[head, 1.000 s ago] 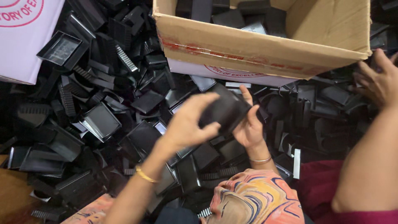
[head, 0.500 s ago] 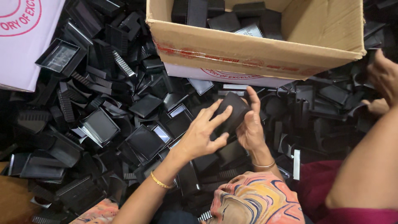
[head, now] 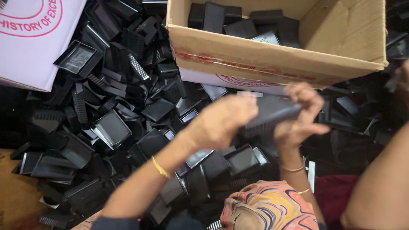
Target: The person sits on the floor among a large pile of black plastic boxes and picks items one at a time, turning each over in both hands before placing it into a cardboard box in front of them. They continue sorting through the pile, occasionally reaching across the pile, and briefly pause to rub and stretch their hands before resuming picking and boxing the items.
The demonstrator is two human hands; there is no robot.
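My left hand (head: 221, 123), with a gold bangle on the wrist, and my right hand (head: 300, 117) together grip a flat black plastic piece (head: 272, 113). The piece is held tilted, its ribbed edge towards me, just below the front wall of an open cardboard box (head: 272, 57). Both hands are blurred by motion. Several black plastic pieces (head: 238, 23) lie inside the box. Under and around my hands spreads a heap of black plastic trays and lids (head: 110, 127).
A white box with pink print (head: 34, 38) stands at the top left beside the heap. Another person's bare arm (head: 383, 179) reaches in from the lower right. Patterned cloth (head: 264, 211) shows at the bottom edge, brown floor (head: 12, 200) at the lower left.
My hands have risen with the black piece towards the cardboard box and shifted right. The piece has turned from flat to edge-on. The other person's hand has drawn back at the right.
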